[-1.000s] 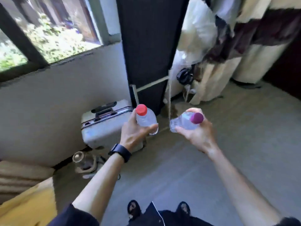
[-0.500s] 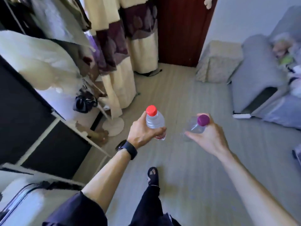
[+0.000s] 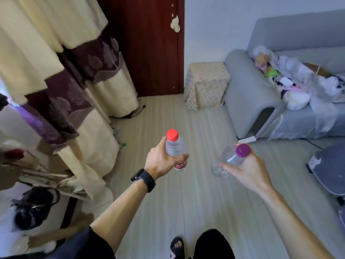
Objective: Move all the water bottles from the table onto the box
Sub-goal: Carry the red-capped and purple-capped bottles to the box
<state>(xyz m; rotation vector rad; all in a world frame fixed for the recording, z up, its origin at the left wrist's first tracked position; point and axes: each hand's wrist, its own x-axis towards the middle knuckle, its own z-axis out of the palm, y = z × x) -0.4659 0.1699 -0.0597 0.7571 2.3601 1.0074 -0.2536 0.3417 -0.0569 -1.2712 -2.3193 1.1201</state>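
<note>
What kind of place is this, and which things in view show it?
Probably a living room in a home. A grey sofa carries a heap of what look like clothes or bags, long cream-and-purple curtains hang down to the floor, and a dark red wooden door stands in the corner.

No text can be read; the red label (image 3: 180,165) on the red-capped bottle (image 3: 175,148) is blurred.

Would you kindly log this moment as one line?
left hand: holds red-capped bottle | right hand: holds purple-capped bottle | status: neither placed yet
</note>
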